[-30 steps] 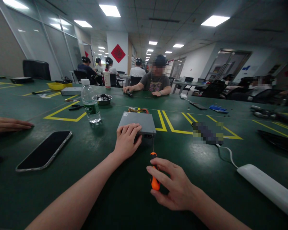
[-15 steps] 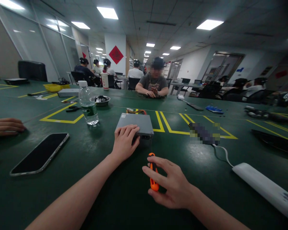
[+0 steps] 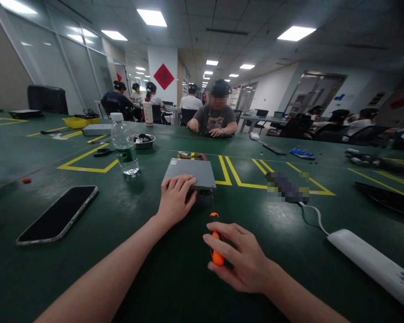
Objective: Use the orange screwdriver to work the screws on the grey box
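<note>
A grey metal computer power supply [image 3: 197,172] lies on the green table, its bundle of coloured wires [image 3: 191,156] at the far side. Over its near left corner rests my left hand [image 3: 176,197], fingers across the top and thumb at the near face, steadying it. My right hand [image 3: 240,253] grips the orange and black handle of a screwdriver [image 3: 217,255] between fingers and thumb. The thin shaft points away from me toward the power supply's near right corner. Whether its tip sits in a screw is too small to tell.
Left of the power supply stand a water bottle [image 3: 125,150], a metal bowl [image 3: 143,141] and a phone [image 3: 59,215]. To the right are a white power strip [image 3: 373,260] with its cable and a blurred dark object [image 3: 286,187]. A person [image 3: 215,114] sits opposite.
My right fingers have shifted slightly around the screwdriver handle, which has turned a little. My left hand stays put. Another person's hand at the far left has drawn back, showing a small red thing.
</note>
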`<act>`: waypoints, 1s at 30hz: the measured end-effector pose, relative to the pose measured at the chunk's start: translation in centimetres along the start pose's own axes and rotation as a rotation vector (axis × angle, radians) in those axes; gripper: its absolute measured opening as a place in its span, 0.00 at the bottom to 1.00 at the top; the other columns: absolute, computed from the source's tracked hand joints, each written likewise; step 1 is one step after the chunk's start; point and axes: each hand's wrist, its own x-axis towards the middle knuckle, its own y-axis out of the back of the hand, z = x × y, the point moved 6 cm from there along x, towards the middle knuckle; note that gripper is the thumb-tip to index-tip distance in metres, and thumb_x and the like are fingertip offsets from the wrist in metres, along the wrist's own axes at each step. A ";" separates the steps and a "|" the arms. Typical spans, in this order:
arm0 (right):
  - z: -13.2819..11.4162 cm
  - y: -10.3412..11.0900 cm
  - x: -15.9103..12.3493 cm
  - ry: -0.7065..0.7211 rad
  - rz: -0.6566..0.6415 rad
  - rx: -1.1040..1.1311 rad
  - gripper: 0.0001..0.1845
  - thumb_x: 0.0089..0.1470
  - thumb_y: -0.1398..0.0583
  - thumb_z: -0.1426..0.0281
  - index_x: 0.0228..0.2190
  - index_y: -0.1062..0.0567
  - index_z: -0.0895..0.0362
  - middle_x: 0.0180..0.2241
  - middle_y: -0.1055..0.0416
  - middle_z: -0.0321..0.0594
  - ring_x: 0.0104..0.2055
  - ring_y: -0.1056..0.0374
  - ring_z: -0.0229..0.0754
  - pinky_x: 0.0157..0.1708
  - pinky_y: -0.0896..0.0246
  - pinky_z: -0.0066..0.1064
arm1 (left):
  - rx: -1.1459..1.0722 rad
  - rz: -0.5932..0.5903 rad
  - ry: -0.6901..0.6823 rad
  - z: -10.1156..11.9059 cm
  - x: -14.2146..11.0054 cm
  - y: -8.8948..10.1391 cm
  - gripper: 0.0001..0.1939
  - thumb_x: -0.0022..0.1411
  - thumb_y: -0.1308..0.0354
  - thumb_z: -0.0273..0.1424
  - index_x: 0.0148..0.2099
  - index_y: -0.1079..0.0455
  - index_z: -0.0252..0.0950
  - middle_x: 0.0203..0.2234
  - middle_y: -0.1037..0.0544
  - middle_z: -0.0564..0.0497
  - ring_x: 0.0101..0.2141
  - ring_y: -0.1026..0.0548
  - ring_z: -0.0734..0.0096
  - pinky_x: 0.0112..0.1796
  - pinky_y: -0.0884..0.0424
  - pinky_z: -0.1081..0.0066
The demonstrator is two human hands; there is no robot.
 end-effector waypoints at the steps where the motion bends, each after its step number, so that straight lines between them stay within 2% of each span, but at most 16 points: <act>1: -0.1 0.1 0.1 0.010 0.015 -0.019 0.15 0.59 0.49 0.64 0.45 0.36 0.60 0.40 0.31 0.53 0.38 0.30 0.45 0.32 0.32 0.35 | 0.000 -0.001 0.003 0.0 0.0 0.0 0.15 0.61 0.50 0.32 0.51 0.37 0.42 0.50 0.30 0.50 0.51 0.36 0.62 0.49 0.47 0.58; 5: 0.3 0.4 -0.2 -0.017 0.128 -0.019 0.14 0.57 0.45 0.64 0.42 0.38 0.59 0.38 0.29 0.51 0.36 0.28 0.43 0.32 0.32 0.33 | -0.002 0.003 0.008 0.0 0.0 0.0 0.15 0.60 0.49 0.32 0.51 0.37 0.42 0.50 0.29 0.50 0.51 0.35 0.61 0.49 0.47 0.58; 8: 0.5 0.2 -0.8 -0.034 0.158 0.026 0.16 0.56 0.44 0.65 0.44 0.40 0.57 0.39 0.28 0.50 0.37 0.28 0.44 0.33 0.31 0.34 | -0.003 0.009 0.005 0.0 0.1 0.1 0.15 0.60 0.49 0.33 0.51 0.36 0.42 0.50 0.29 0.49 0.50 0.35 0.61 0.49 0.46 0.58; 12: 0.1 -0.2 -0.7 0.010 0.120 0.104 0.19 0.57 0.46 0.64 0.47 0.43 0.58 0.42 0.29 0.52 0.40 0.28 0.44 0.36 0.31 0.34 | -0.006 0.009 0.004 0.1 0.1 0.2 0.15 0.61 0.49 0.32 0.50 0.36 0.42 0.50 0.29 0.49 0.50 0.35 0.61 0.49 0.46 0.58; 17: 0.0 -1.0 0.2 0.014 0.059 0.108 0.16 0.60 0.48 0.63 0.46 0.44 0.59 0.41 0.30 0.53 0.41 0.28 0.43 0.37 0.31 0.32 | -0.010 0.005 0.002 0.1 0.0 0.2 0.15 0.61 0.49 0.32 0.51 0.37 0.42 0.50 0.29 0.50 0.51 0.35 0.62 0.49 0.47 0.58; 30: 0.2 -1.5 0.3 0.010 0.049 0.109 0.17 0.61 0.48 0.63 0.45 0.45 0.60 0.42 0.32 0.54 0.41 0.28 0.44 0.38 0.31 0.34 | -0.015 -0.003 0.012 0.0 0.0 0.1 0.15 0.61 0.49 0.32 0.50 0.37 0.41 0.51 0.30 0.50 0.52 0.36 0.62 0.49 0.48 0.59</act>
